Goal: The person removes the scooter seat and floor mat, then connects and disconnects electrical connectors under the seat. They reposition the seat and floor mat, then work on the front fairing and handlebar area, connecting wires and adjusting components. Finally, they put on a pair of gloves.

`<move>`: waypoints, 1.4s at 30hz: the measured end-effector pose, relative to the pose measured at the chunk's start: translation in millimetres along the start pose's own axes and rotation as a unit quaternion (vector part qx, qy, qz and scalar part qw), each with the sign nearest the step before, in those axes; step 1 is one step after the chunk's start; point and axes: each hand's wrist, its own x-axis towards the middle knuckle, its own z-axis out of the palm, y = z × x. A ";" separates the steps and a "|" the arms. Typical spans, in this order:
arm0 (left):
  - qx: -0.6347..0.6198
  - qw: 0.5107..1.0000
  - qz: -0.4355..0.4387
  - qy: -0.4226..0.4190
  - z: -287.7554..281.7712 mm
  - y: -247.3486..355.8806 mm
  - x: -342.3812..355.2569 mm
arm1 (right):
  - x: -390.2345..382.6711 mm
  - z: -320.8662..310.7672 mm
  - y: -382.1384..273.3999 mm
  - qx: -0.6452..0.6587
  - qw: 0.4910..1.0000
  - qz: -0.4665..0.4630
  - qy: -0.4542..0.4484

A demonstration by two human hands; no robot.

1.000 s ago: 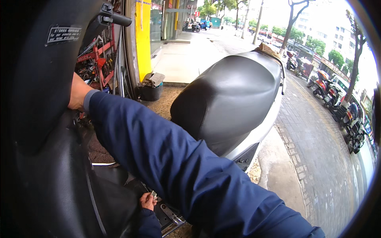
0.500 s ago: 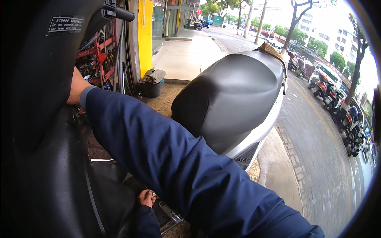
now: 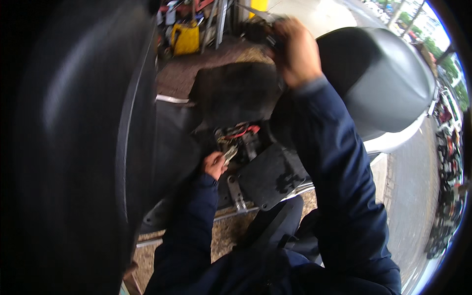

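My left hand (image 3: 214,165) is closed on a small, pale, metallic-looking piece (image 3: 229,154), whose exact kind I cannot make out. It sits at an opening in the scooter's black footboard (image 3: 241,93), close to red and dark wires (image 3: 242,132). My right hand (image 3: 299,51) is raised between the footboard and the seat (image 3: 388,78). Its fingers curl around something dark, smeared by motion. A loose-looking black panel (image 3: 268,177) with a wet patch lies to the right of the opening, beside a metal bracket (image 3: 236,194).
The scooter's large black front body (image 3: 83,123) fills the left side. Beyond the footboard stand a yellow container (image 3: 186,38) and tools on the floor. Parked scooters (image 3: 447,162) line the street at far right. My knees (image 3: 278,221) are close below the footboard.
My view has swung down and left onto the footboard. My right hand has come back from the front body and is raised near the seat. My left hand stays low at the footboard.
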 end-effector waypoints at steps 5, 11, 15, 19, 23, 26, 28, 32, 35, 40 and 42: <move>0.051 0.998 -0.046 0.008 3.2 12.9 -2.9 | -166.4 -23.7 87.1 -0.137 0.964 0.226 0.038; 0.075 0.997 -0.001 0.031 7.7 17.6 -10.7 | -238.7 -26.4 159.9 -0.259 0.924 0.282 -0.010; 0.081 0.996 0.002 0.043 10.4 22.8 -14.0 | -241.3 -21.3 173.2 -0.360 0.905 0.221 -0.048; 0.104 0.994 -0.001 0.044 11.8 27.4 -14.6 | -241.6 -21.2 173.3 -0.385 0.896 0.209 -0.074; 0.097 0.994 0.015 0.048 14.0 28.7 -16.0 | -240.7 -21.7 173.5 -0.408 0.891 0.187 -0.072; 0.100 0.993 0.020 0.065 15.8 26.9 -16.6 | -239.5 -18.9 174.2 -0.422 0.886 0.171 -0.089; 0.105 0.991 0.036 0.070 16.5 23.9 -14.9 | -238.7 -17.1 175.0 -0.428 0.882 0.172 -0.098; 0.107 0.990 0.054 0.068 14.6 14.8 -10.8 | -234.8 -17.7 180.9 -0.425 0.880 0.175 -0.120; 0.109 0.990 0.058 0.074 13.0 8.8 -8.8 | -226.6 -22.7 188.4 -0.389 0.887 0.200 -0.148; 0.122 0.988 0.052 0.080 9.8 7.2 -8.6 | -215.8 -28.6 189.4 -0.169 0.923 0.326 -0.117; 0.135 0.985 0.084 0.067 9.5 7.7 -9.9 | -214.7 -30.2 183.8 -0.152 0.898 0.401 -0.099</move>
